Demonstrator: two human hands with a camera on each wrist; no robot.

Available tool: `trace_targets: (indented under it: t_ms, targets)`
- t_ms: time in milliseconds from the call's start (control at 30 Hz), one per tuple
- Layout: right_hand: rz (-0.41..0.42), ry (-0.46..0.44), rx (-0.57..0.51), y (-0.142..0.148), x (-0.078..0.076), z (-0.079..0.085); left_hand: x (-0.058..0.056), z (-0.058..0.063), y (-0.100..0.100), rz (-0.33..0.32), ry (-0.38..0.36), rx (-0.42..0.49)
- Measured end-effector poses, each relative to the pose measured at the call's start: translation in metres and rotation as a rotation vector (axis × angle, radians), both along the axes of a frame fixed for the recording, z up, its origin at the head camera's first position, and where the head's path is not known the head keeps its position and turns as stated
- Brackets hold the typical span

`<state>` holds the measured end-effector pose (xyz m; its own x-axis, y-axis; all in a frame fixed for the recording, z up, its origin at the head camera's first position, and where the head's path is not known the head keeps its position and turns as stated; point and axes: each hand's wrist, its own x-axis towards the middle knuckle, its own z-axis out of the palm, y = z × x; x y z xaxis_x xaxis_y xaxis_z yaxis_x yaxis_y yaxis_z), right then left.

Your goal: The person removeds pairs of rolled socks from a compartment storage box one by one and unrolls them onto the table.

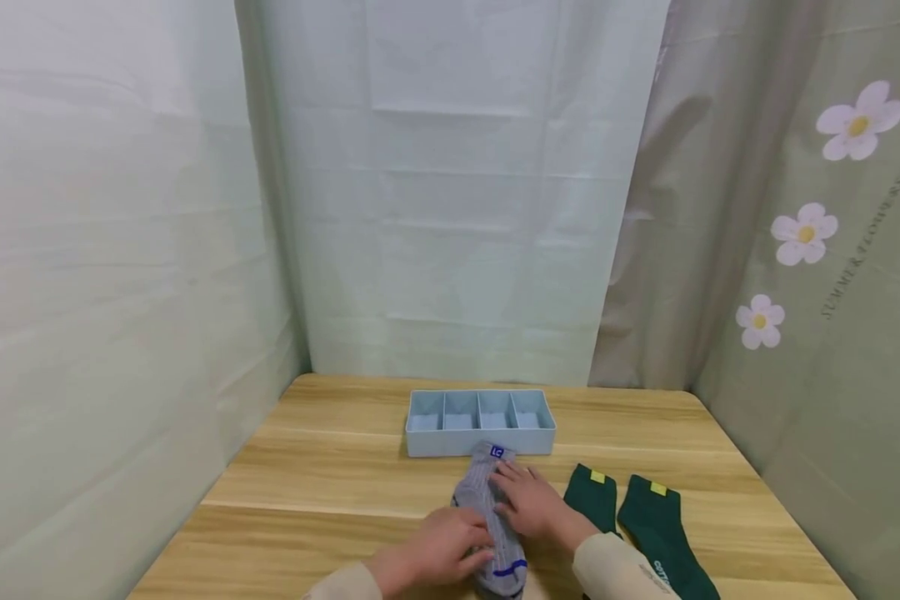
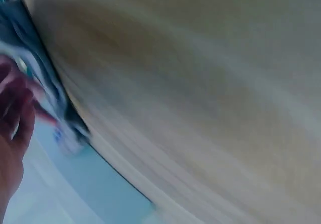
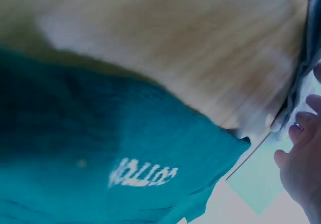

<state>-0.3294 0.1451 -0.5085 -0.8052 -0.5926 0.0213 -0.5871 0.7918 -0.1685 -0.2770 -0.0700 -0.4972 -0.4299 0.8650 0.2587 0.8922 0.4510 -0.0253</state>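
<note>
A grey sock (image 1: pixel 487 487) with a blue label at its cuff and a blue stripe near its toe lies lengthwise on the table. My left hand (image 1: pixel 450 546) is over its lower left side, fingers loosely bent at the fabric. Higher up, my right hand (image 1: pixel 528 498) rests its fingers on the sock's right side near the cuff. In the left wrist view the left hand (image 2: pixel 15 103) appears blurred beside the sock (image 2: pixel 37 58). The right wrist view catches the right hand (image 3: pixel 303 148) at its right edge, fingers spread by the grey fabric.
Just beyond the sock's cuff stands a light blue box (image 1: pixel 480 442) with several compartments. Two dark green socks with yellow labels, one nearer (image 1: pixel 592 496) and one farther right (image 1: pixel 663 533), lie right of my hands. Curtains (image 1: pixel 450 208) surround the wooden table (image 1: pixel 307 475).
</note>
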Motion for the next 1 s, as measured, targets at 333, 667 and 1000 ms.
trace_targets:
  t_ms: [333, 667, 1000]
  targets:
    - [-0.013, -0.054, 0.057, -0.003, 0.010, -0.011, -0.015, 0.003, -0.020, 0.404, -0.329, -0.216]
    - [-0.117, -0.002, -0.018, 0.012, 0.018, -0.003, -0.032, 0.004, -0.023, 0.463, -0.246, -0.023]
    - [-0.076, 0.020, 0.054, 0.023, 0.028, -0.001, -0.045, -0.008, -0.020, 0.587, -0.219, 0.105]
